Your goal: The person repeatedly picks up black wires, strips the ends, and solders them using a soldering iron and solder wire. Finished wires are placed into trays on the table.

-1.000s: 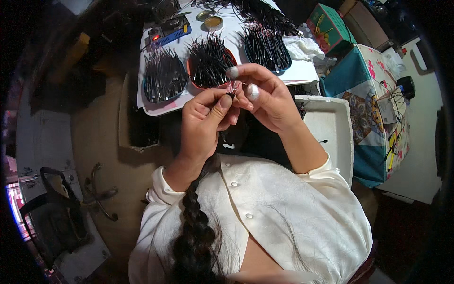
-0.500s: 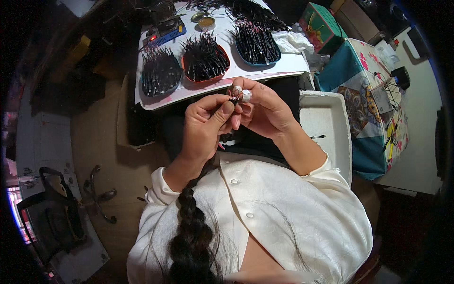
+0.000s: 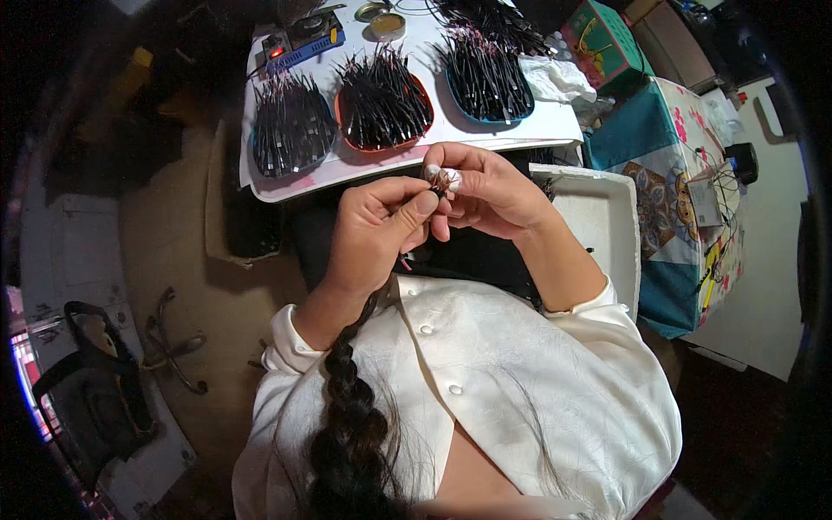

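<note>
Close together over my lap, both hands work on a thin black cable [image 3: 439, 190] whose fine reddish wires stick out at the end. My left hand [image 3: 379, 227] pinches the cable between thumb and forefinger. My right hand [image 3: 496, 192] has white wrapping on its thumb and a fingertip, and these are closed on the fine wire ends. The rest of the cable is mostly hidden under my left hand. Ahead on the white table [image 3: 286, 191] stand an orange-red basket [image 3: 428, 108] and a blue basket [image 3: 494, 120], both full of black cables, beside another cable-filled container [image 3: 295, 130].
Behind the baskets are a blue device [image 3: 316, 52] with a red light and a small round tin [image 3: 386, 27]. Crumpled white tissue [image 3: 555, 80] lies at the table's right. A white foam box [image 3: 620, 225] stands by my right forearm. Another cloth-covered table [image 3: 672, 199] is farther right.
The view has shifted slightly. My hands stay together at the wire ends, with the right fingers a little rearranged around them.
</note>
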Motion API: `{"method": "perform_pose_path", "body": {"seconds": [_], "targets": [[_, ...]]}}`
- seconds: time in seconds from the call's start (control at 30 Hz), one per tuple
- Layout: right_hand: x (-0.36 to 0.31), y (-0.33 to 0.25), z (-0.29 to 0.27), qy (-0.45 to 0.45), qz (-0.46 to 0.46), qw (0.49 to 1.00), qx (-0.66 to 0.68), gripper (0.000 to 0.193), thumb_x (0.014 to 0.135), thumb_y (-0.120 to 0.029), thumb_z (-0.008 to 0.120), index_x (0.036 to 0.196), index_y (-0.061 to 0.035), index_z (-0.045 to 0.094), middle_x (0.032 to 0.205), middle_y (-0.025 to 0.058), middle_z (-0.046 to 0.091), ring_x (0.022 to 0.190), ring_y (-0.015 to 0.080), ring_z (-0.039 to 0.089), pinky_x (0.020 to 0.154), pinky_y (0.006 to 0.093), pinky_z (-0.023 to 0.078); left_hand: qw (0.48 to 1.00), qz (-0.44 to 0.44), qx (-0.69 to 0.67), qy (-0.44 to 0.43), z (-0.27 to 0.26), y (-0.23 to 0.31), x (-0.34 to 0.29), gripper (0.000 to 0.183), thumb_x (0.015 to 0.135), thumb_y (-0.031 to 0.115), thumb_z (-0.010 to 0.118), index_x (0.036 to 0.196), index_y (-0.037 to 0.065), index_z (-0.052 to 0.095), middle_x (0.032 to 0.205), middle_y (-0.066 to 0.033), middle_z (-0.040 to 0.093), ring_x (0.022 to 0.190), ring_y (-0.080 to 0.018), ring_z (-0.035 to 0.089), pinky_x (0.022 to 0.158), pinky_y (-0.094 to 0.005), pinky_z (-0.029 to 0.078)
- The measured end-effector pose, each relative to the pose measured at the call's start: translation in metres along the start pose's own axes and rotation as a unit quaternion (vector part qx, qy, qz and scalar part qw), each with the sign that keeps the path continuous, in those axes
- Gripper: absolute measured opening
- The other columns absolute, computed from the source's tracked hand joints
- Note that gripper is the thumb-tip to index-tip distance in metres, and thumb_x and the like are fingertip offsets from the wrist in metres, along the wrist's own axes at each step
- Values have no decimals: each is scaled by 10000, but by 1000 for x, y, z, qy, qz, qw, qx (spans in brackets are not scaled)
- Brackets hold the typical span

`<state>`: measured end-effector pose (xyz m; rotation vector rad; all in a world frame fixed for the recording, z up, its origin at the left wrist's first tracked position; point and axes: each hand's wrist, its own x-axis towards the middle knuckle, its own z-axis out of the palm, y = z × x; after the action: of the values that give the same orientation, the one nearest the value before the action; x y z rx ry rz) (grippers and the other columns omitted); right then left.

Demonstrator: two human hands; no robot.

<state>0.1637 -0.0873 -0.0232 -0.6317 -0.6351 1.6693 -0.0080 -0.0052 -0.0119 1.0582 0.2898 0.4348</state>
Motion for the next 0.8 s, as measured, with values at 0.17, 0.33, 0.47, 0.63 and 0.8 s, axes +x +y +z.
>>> {"method": "perform_pose_path", "body": {"seconds": [0.17, 0.33, 0.47, 0.63, 0.8], "targets": [[13, -5, -10, 32, -5, 999, 16, 175, 926, -186, 613, 998, -44, 542, 792, 45, 589, 654, 116, 600, 484, 169, 354, 999, -32, 16, 40, -7, 0, 18, 179, 939, 87, 561, 967, -71, 640, 725, -88, 636, 496, -27, 399, 445, -166, 291], [26, -10, -26, 40, 43, 998, 16, 221, 891, -187, 655, 997, -43, 526, 740, 26, 569, 635, 122, 603, 455, 168, 341, 997, -66, -4, 42, -20, -4, 33, 178, 929, 64, 555, 961, -92, 635, 723, -109, 635, 485, -22, 387, 434, -169, 269], [31, -12, -33, 77, 59, 992, -80, 223, 906, -221, 644, 1003, -60, 523, 776, -6, 554, 611, 55, 490, 455, 152, 297, 994, -93, -47, 40, -32, -8, 40, 170, 913, 82, 571, 905, -68, 651, 675, -109, 622, 437, -27, 362, 417, -161, 247], [32, -10, -32, 85, -1, 987, -136, 206, 931, -214, 608, 1015, -50, 515, 781, -17, 530, 603, 29, 456, 446, 154, 268, 992, -94, -68, 46, -36, -11, 41, 160, 903, 78, 571, 881, -58, 652, 660, -100, 613, 442, -30, 362, 419, -167, 254], [30, -8, -31, 66, 38, 994, -79, 175, 930, -184, 606, 993, -42, 525, 748, -21, 527, 553, 36, 410, 439, 178, 268, 993, -97, -64, 28, -34, -9, 36, 163, 902, 72, 569, 885, -71, 647, 672, -109, 624, 448, -36, 384, 426, -168, 283]]}}
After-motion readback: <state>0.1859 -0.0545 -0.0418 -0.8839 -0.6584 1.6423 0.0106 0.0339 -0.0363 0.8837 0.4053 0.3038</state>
